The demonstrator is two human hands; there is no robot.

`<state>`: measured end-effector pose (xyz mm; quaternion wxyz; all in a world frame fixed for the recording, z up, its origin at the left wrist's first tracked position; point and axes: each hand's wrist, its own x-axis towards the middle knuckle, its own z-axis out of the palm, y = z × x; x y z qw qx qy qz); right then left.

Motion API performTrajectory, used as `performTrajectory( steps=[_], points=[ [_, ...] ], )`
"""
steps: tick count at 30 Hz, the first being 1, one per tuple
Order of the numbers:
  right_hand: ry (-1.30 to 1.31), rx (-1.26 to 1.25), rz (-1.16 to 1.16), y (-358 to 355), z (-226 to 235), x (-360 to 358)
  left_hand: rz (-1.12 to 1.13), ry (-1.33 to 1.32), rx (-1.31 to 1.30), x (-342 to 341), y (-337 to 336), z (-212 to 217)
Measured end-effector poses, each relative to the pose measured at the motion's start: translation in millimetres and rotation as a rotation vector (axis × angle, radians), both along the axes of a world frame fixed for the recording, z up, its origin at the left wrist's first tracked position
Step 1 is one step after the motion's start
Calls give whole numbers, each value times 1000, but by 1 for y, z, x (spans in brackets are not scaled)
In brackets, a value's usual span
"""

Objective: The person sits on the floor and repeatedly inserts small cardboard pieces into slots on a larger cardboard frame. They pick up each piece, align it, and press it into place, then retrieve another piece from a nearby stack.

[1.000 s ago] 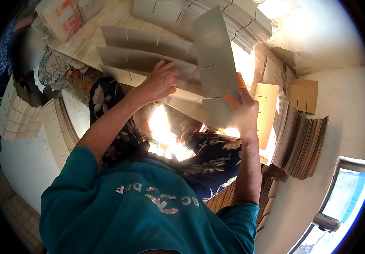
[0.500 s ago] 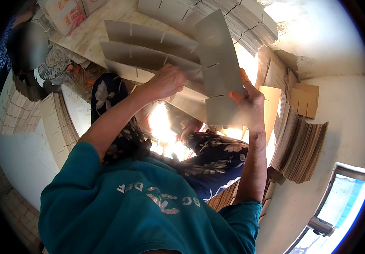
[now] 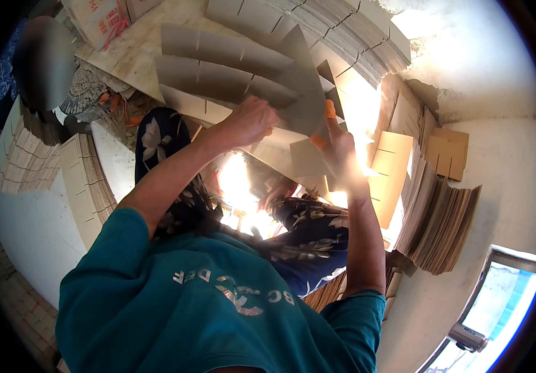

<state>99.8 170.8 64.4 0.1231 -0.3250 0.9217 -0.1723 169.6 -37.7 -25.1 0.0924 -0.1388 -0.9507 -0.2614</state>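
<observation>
Three long slotted cardboard strips [image 3: 221,78] stand on edge in rows before me, curving to the right. My left hand [image 3: 250,121] is closed at the nearest row, its fingers gripping the cardboard edge. A crosswise cardboard strip [image 3: 305,93] stands at the right ends of the rows, tilted and meeting them. My right hand [image 3: 342,146] grips this crosswise strip near its lower right edge, with orange covers on the thumb and a finger. Where the slots engage is partly hidden by the hands and glare.
A tall row of slotted cardboard [image 3: 355,37] lies at the back. More cardboard stacks stand at right [image 3: 439,217] and left [image 3: 84,180]. A pale board [image 3: 134,53] lies beyond the rows, beside a printed carton [image 3: 97,22]. Bright light glows below my hands.
My right hand has moved left with the crosswise strip, which now leans further in among the long strips. My left hand has shifted only slightly.
</observation>
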Motion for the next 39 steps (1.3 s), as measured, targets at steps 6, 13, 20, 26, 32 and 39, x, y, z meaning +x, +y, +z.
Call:
performTrajectory(
  steps=[6, 13, 20, 26, 32, 39],
  points=[
    [148, 103, 118, 4, 9, -3, 0, 39, 8, 0, -3, 1],
    [-115, 29, 146, -4, 7, -6, 2, 37, 58, -1, -3, 0],
    [-32, 174, 201, 4, -17, -16, 44, -15, 50, -4, 0, -1],
    [-11, 107, -65, 12, -8, 10, 63, -70, 56, 0, -4, 3],
    [889, -97, -420, 164, -26, -35, 97, 173, 92, 22, -16, 29],
    [444, 672, -742, 244, -57, 3, 207, 179, 41, 37, -38, 28]
  ],
)
